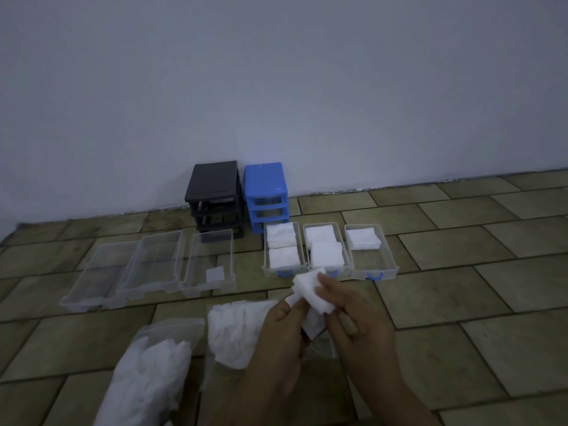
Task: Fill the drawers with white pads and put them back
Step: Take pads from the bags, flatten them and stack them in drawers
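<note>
My left hand (281, 330) and my right hand (353, 315) together pinch a small bunch of white pads (310, 298) above the floor. Three clear drawers with blue handles lie ahead: the left one (265, 265) and the middle one (346, 262) each hold two stacks of pads, and the right one (388, 256) holds one stack at its far end. Three bigger clear drawers lie to the left; the nearest of them (231, 256) holds a single pad, and the other two (144, 265) look bare. A black drawer frame (215, 186) and a blue drawer frame (264, 179) stand empty by the wall.
A loose heap of white pads (236, 327) lies on the tiled floor just left of my hands. A clear plastic bag with more pads (153, 373) lies at the lower left. A grey wall (276, 87) closes off the back.
</note>
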